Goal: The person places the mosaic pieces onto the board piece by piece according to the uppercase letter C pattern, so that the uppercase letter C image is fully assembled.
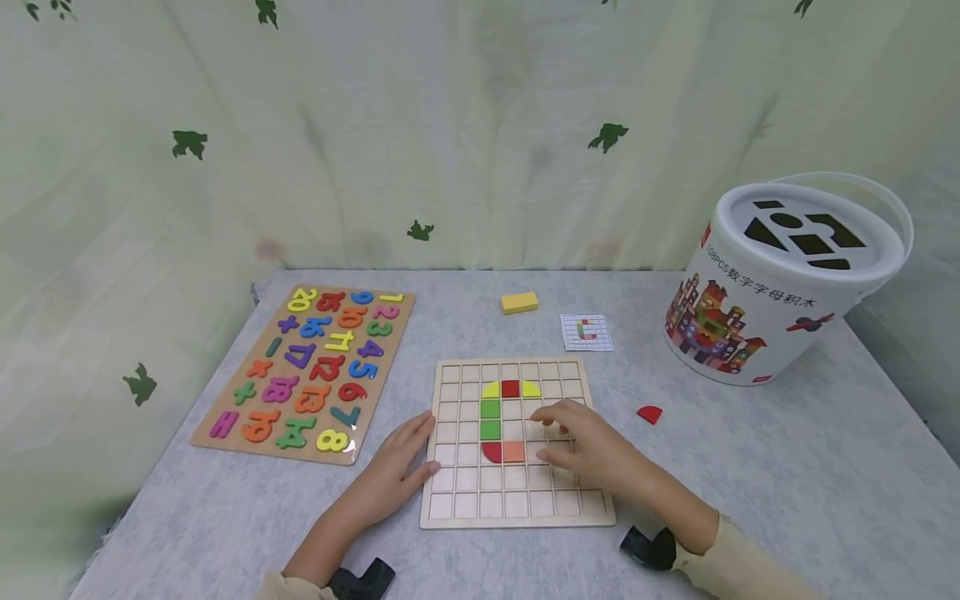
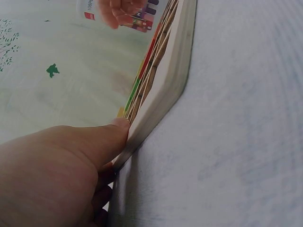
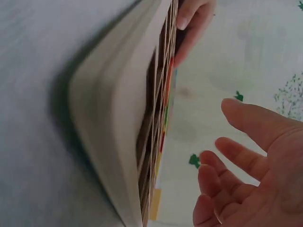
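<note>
A wooden grid board (image 1: 492,505) lies flat on the table, with a C-like outline of coloured tiles in its cells. At the top a red square tile (image 1: 511,389) sits between two yellow rounded tiles (image 1: 531,389). Green square tiles (image 1: 490,429) run down the left side, above a red rounded tile (image 1: 492,452) and an orange square tile (image 1: 513,452). My left hand (image 1: 396,471) rests along the board's left edge, its thumb (image 2: 106,142) touching the rim. Over the board's right half hovers my right hand (image 1: 588,442), thumb and fingers apart, holding nothing.
Right of the board lies a loose red rounded tile (image 1: 649,414). Behind it are a small pattern card (image 1: 597,339) and a yellow block (image 1: 520,302). A large white bucket (image 1: 780,333) stands at the right; a number puzzle board (image 1: 288,451) lies at the left.
</note>
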Tool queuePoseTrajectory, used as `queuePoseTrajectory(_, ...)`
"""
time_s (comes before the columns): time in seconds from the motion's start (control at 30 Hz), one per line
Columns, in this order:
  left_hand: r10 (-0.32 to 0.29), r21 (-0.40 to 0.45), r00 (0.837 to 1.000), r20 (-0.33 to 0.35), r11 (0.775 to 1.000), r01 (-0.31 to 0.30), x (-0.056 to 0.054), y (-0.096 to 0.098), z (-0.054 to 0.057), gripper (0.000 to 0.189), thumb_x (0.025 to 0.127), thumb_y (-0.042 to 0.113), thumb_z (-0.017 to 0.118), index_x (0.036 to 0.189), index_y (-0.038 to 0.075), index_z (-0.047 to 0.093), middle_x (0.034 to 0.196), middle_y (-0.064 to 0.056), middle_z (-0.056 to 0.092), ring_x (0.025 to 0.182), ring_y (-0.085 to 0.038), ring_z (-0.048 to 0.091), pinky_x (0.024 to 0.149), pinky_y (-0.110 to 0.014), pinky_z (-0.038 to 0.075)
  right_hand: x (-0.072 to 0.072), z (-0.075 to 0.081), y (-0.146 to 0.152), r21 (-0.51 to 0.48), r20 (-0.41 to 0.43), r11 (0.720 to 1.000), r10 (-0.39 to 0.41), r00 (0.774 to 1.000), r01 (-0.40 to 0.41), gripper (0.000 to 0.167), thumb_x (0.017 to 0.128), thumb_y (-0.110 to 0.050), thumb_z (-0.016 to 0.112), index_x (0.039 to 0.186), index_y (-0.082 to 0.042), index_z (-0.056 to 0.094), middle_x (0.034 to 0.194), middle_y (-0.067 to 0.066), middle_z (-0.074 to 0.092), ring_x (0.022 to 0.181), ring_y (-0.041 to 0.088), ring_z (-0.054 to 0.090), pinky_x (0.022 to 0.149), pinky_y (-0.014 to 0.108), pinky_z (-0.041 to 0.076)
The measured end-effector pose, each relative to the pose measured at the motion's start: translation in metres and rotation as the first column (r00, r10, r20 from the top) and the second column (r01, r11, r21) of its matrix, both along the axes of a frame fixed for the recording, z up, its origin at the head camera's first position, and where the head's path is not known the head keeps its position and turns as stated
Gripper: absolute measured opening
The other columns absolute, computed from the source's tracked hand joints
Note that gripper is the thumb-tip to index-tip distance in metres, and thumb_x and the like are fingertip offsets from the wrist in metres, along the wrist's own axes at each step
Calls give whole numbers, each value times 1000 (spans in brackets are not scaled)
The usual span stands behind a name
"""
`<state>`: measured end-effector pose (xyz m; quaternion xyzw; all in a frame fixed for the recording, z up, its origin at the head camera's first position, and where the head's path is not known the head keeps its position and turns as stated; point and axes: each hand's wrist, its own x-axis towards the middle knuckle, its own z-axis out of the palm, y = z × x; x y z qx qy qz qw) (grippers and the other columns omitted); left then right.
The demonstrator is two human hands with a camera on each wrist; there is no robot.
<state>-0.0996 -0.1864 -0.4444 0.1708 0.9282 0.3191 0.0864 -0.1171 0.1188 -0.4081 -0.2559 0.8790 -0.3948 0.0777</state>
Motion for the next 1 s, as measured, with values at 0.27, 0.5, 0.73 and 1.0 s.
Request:
queuePoseTrajectory(0.27, -6, 2, 1000, -7, 1000, 6, -2, 0, 0, 66, 89, 29, 56, 142, 9, 24, 148, -4, 18, 134, -23, 13, 103, -46, 21, -2, 4, 52, 13, -168, 992, -119, 979, 123, 47, 76, -14, 73, 119, -8, 55, 117, 2, 53, 102, 23, 52, 81, 41, 46)
queuePoseTrajectory(0.5, -8, 4, 1000, -10, 1000, 8, -2, 0, 0, 65, 89, 29, 56, 142, 8, 24, 148, -4, 19, 134, -24, 13, 103, -47, 21, -6, -9, 92, 78, -186, 971, -210, 960, 227, 47, 76, -11, 72, 118, -4, 55, 118, 11, 53, 110, 30, 47, 87, 49, 39)
queuePoseTrajectory(0.73, -7, 8, 1000, -11, 1000, 7, -2, 0, -1, 65, 89, 29, 56, 142, 8, 24, 148, -4, 19, 134, -23, 13, 103, -46, 21, -11, -24, 113, 91, -130, 971, -207, 970, 220, 42, 79, -7, 68, 118, -2, 55, 117, 14, 52, 110, 32, 46, 90, 51, 35)
queuePoseTrajectory(1.0, -7, 9, 1000, -12, 1000, 7, -1, 0, -2, 65, 89, 29, 56, 142, 8, 24, 148, -4, 19, 134, -23, 14, 103, -46, 21, -11, -25, 116, 123, -61, 962, -237, 970, 243, 39, 80, -3, 65, 117, -1, 56, 109, 11, 53, 94, 25, 50, 81, 43, 43)
